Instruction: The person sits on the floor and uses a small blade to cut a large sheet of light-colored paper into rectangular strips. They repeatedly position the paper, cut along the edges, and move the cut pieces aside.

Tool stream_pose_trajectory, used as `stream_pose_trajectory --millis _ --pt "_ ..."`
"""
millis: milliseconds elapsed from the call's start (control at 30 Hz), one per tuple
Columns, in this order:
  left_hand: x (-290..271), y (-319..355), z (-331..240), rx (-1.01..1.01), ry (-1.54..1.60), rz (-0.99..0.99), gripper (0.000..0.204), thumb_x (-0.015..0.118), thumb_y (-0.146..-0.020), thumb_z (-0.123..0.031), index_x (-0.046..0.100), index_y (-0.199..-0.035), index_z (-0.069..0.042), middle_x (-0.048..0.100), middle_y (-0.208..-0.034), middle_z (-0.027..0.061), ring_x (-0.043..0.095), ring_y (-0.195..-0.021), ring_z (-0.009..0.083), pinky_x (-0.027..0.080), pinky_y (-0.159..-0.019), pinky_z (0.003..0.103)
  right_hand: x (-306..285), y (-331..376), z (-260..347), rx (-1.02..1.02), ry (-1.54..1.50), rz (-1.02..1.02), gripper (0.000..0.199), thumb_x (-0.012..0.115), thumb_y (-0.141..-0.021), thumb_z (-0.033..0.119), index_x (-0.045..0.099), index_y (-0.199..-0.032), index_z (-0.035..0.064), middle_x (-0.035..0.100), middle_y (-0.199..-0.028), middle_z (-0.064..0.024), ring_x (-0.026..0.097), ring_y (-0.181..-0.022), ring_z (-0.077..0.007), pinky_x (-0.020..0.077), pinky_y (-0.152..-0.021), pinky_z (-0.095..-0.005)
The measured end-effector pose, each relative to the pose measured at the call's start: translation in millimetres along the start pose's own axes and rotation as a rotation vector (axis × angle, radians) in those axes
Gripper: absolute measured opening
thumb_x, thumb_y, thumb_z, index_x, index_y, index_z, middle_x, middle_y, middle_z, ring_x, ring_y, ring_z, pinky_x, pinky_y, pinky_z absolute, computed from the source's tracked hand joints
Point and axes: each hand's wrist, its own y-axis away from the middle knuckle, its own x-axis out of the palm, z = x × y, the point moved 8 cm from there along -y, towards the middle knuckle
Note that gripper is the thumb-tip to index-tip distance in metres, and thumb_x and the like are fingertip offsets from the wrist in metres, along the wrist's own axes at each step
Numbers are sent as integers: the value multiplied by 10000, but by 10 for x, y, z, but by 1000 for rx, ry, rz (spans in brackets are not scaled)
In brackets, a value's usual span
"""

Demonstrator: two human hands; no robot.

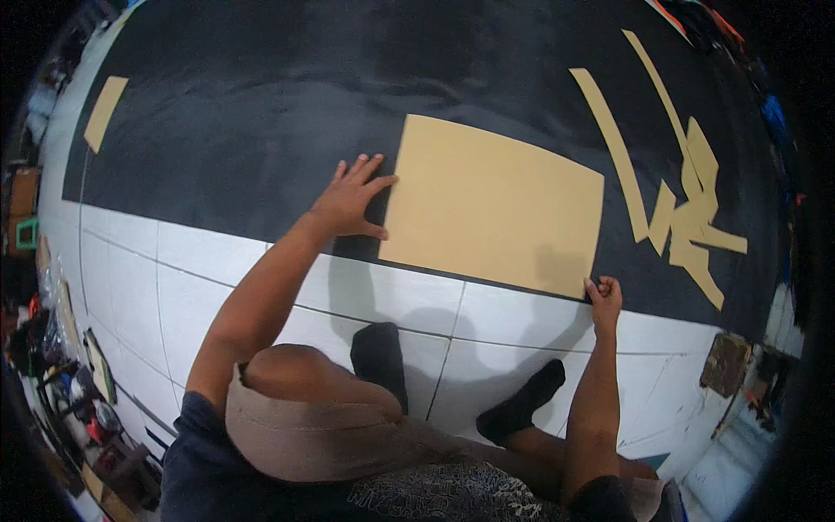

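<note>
A large tan rectangular sheet, like card or pattern paper [491, 204], lies flat on a wide black sheet of material [243, 157], close to its near edge. My left hand [350, 198] rests on the black material with fingers spread, its thumb and a fingertip touching the left edge of the tan sheet. At the sheet's near right corner, my right hand [604, 300] has its fingers curled, pinching that corner between thumb and finger.
Several tan cut pieces [696, 209] lie overlapping at the right, beside a long tan strip [613, 152]. A small tan piece [106, 115] sits at the far left. White floor tiles [209, 248] run along the near side. Assorted clutter lines the left rim.
</note>
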Motion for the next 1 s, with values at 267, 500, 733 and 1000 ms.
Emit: stream_pose_trajectory --millis 267,500,733,1000 --pt "-21 -4 -116 -133 -172 95 1101 968 -583 -434 426 -1516 -213 202 -1686 134 153 -1566 364 178 -1258 589 66 -3 254 -31 86 5 422 901 -797 245 639 -1037 18 565 -874 3 526 -809 -108 484 -739 -267" --pt "-28 -56 -205 -41 -238 116 1072 956 -621 -410 410 -1508 -158 185 -1697 101 157 -1571 322 201 -1261 566 39 74 328 51 143 -14 450 906 -791 276 637 -1039 13 559 -872 3 521 -804 -118 489 -741 -272" --pt "10 -82 -175 -27 -225 156 1072 939 -646 -448 395 -1507 -113 187 -1698 76 187 -1564 299 203 -1265 554 46 82 317 3 124 -16 419 897 -800 276 657 -1032 23 572 -876 -3 530 -807 -122 489 -741 -276" --pt "-2 -116 -216 34 -237 181 1102 940 -622 -492 397 -1486 -76 130 -1708 89 148 -1568 333 216 -1245 606 42 21 210 -18 92 13 414 885 -820 267 616 -1041 43 547 -828 13 505 -758 -94 457 -671 -261"
